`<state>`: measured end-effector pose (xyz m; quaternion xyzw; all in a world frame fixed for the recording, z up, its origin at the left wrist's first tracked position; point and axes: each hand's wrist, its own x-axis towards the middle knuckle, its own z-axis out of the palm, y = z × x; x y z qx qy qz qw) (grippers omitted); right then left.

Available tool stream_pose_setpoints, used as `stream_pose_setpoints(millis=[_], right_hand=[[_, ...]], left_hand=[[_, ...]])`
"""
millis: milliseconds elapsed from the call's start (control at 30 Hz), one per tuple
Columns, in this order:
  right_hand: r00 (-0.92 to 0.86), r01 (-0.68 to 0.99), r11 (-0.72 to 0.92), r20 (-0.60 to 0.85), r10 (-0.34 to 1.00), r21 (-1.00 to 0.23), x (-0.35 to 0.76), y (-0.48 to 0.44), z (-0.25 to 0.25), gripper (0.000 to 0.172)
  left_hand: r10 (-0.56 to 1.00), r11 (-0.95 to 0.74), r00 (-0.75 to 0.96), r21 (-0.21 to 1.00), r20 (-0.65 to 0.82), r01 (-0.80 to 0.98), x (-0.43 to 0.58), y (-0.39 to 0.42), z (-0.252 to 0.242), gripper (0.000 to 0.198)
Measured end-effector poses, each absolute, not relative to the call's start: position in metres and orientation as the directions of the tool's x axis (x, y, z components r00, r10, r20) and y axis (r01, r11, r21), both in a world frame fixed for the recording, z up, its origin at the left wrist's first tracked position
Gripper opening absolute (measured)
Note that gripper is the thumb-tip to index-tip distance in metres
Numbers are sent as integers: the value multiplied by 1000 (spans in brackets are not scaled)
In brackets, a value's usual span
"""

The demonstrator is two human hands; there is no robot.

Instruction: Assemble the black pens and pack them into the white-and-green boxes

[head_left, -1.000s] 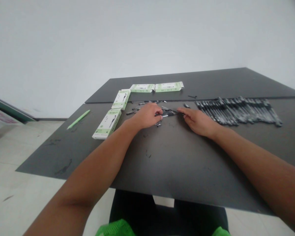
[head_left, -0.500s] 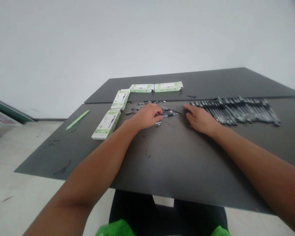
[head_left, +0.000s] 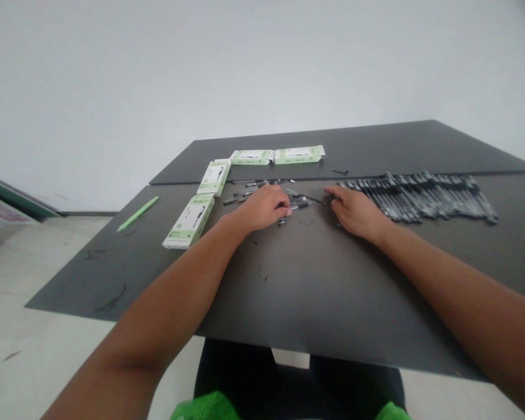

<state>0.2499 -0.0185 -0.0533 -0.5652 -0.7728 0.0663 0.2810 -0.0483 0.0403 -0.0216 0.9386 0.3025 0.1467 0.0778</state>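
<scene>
My left hand (head_left: 266, 207) rests on a scattered heap of clear and black gel pens (head_left: 244, 194), its fingers curled down among them. What lies within those fingers is hidden. Between my two hands, a thin dark pen (head_left: 311, 198) slants across the table. My right hand (head_left: 356, 213) lies at the left end of a long row of pens (head_left: 420, 197) placed side by side. Its index finger is stretched out and the thumb is apart from it; the other fingers are out of sight underneath.
Two white-and-green pen boxes (head_left: 300, 154) (head_left: 252, 157) lie at the back, and two more boxes (head_left: 214, 178) (head_left: 189, 221) run down the left. A bright green pen (head_left: 137, 214) lies farther left on the dark table (head_left: 289, 291). A small black piece (head_left: 341, 172) sits near the table seam.
My left hand has shifted very slightly to the right over the loose pens. My right hand, the boxes and the pen row look unchanged.
</scene>
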Motion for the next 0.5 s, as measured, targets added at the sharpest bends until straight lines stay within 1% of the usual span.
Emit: stream_pose_setpoints(millis=[300, 500], right_hand=[[-191, 808, 375, 399, 897, -454, 250, -17, -56, 53], [-188, 814, 372, 404, 895, -447, 250, -18, -57, 51]], left_hand=[[609, -793, 758, 215, 234, 570, -43, 36, -22, 17], [618, -785, 751, 211, 233, 582, -43, 34, -20, 18]])
